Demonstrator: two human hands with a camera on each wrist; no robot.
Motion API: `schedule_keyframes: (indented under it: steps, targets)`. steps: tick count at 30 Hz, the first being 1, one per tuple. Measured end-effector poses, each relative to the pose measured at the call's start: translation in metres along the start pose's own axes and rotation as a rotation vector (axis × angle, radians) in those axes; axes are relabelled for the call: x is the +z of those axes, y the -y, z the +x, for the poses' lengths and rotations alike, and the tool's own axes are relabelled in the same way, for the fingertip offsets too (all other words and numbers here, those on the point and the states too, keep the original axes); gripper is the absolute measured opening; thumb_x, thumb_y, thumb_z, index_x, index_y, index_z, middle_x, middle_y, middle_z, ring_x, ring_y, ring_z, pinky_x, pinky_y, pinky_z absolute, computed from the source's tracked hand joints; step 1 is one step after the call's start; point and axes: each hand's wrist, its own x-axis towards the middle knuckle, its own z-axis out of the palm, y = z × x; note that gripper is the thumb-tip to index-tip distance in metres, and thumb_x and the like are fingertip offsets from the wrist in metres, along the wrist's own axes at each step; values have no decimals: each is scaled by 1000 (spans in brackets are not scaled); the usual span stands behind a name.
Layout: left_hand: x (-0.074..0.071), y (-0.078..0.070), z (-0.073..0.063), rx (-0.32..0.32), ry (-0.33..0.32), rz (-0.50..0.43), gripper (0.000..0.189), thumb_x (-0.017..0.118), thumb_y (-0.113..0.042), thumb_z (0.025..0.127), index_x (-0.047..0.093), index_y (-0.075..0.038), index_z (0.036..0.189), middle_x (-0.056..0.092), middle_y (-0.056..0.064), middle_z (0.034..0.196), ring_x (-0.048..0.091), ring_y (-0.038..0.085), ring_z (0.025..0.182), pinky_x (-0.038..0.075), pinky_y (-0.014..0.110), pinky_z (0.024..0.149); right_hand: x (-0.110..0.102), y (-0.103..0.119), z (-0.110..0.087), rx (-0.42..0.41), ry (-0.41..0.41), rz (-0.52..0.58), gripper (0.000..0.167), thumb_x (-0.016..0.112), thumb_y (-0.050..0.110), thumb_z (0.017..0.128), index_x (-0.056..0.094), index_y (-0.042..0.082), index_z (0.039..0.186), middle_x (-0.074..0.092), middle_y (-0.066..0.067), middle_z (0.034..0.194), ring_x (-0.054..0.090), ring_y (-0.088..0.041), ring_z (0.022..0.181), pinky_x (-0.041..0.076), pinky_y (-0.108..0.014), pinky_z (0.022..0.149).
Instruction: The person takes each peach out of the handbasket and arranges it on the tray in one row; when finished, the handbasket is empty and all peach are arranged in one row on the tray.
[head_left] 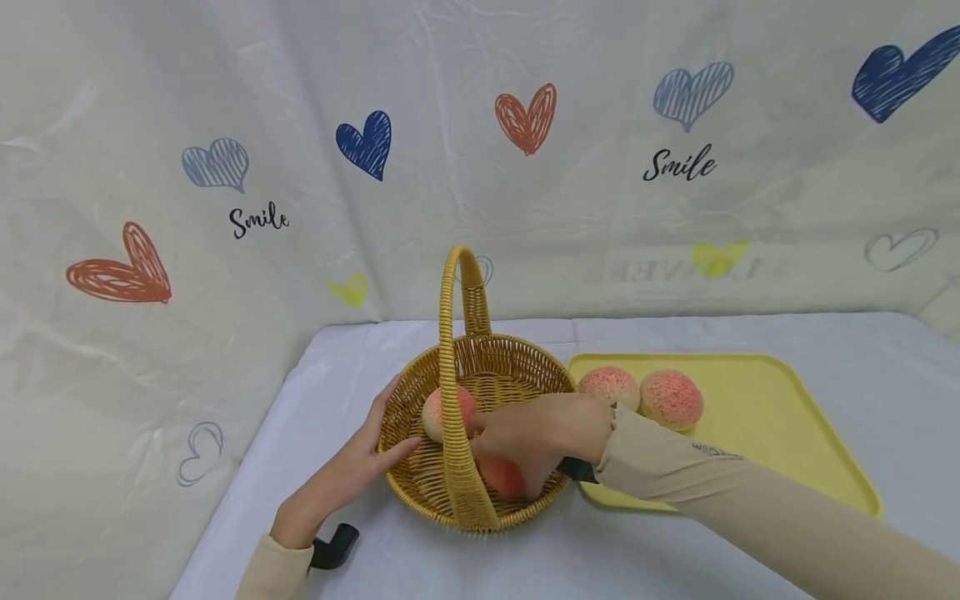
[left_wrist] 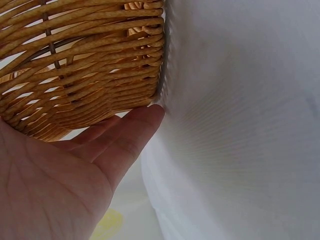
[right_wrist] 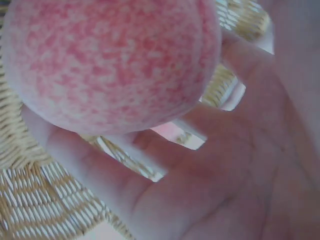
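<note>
A round wicker basket point(head_left: 525, 357) with a tall arched handle stands on the white cloth. Inside it, a pink-and-cream peach point(head_left: 433, 417) lies partly behind the handle. My right hand point(head_left: 543, 433) reaches into the basket and holds another peach point(right_wrist: 115, 65), its fingers spread around the fruit. From above, the hand partly covers this second peach. Along the basket's left side rests my left hand point(head_left: 363, 458), its thumb over the rim. Seen from the left wrist, its straight fingers point(left_wrist: 132, 135) touch the outer weave near the bottom.
To the right lies a yellow tray point(head_left: 765, 417), partly under the right forearm. Two more peaches, one at the tray's left point(head_left: 609, 385) and one beside it point(head_left: 672, 400), sit on it. A white curtain point(head_left: 585, 208) printed with hearts hangs behind the table.
</note>
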Motion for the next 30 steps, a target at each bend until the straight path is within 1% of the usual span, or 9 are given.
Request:
schedule_keyframes:
  steps: [2, 3, 6, 9, 13, 16, 20, 26, 30]
  targets:
    - [-1, 0, 1, -12, 1, -5, 91, 63, -26, 106, -2, -26, 169, 4, 11, 175, 12, 36, 159, 14, 60, 124, -4, -6, -8, -27, -59, 20, 84, 95, 10, 75, 58, 37, 145, 53, 2, 140, 55, -10, 116, 52, -29, 94]
    - [-1, -1, 1, -16, 7, -13, 91, 64, -26, 106, -2, -27, 169, 4, 10, 175, 12, 36, 159, 14, 59, 124, -5, -9, -13, -49, -100, 22, 79, 94, 9, 75, 60, 36, 141, 54, 2, 133, 55, -12, 116, 52, -29, 94]
    - [-1, -1, 2, -31, 23, -34, 92, 64, -29, 106, -3, -31, 169, 3, 7, 175, 12, 33, 159, 15, 57, 124, -11, -18, -34, -67, -210, 58, 71, 91, 3, 74, 62, 35, 131, 53, 5, 119, 54, -15, 112, 53, -31, 87]
    - [-1, -2, 2, -37, 30, -43, 93, 65, -30, 105, -3, -33, 168, 3, 7, 175, 13, 33, 159, 16, 55, 124, -15, -29, -59, -107, -324, 99, 65, 87, -1, 73, 64, 32, 124, 51, 5, 115, 54, -17, 107, 54, -32, 81]
    - [-2, 0, 0, -36, 16, -30, 93, 65, -29, 105, -3, -32, 169, 3, 7, 175, 13, 33, 159, 15, 56, 124, -16, -48, -95, -98, -448, 135, 61, 85, 1, 74, 65, 33, 122, 53, 6, 120, 55, -14, 106, 54, -34, 82]
    - [-2, 1, -1, -34, 9, -25, 92, 64, -28, 106, -3, -29, 169, 3, 9, 175, 12, 35, 159, 14, 59, 124, -11, -67, -123, -20, -499, 156, 64, 84, 2, 74, 65, 37, 124, 53, 9, 124, 56, -10, 105, 54, -32, 82]
    - [0, 2, -3, -30, 10, -26, 91, 63, -28, 106, -3, -26, 169, 2, 12, 175, 11, 38, 159, 13, 62, 123, 4, -98, -160, 97, -544, 166, 70, 88, 2, 72, 63, 39, 126, 52, 13, 127, 57, -7, 105, 54, -29, 82]
    - [1, 1, -1, -24, 15, -35, 91, 63, -30, 106, -2, -29, 169, 2, 9, 175, 11, 36, 159, 13, 61, 124, 49, -140, -207, 307, -610, 162, 71, 95, 6, 66, 65, 38, 122, 54, 13, 116, 55, -2, 95, 53, -24, 73]
    - [0, 0, -2, -10, 9, -25, 90, 63, -28, 106, -2, -27, 169, 3, 11, 175, 12, 37, 159, 14, 61, 123, 80, -162, -222, 374, -611, 170, 66, 97, 13, 67, 67, 30, 123, 56, 11, 113, 53, 2, 90, 53, -23, 70]
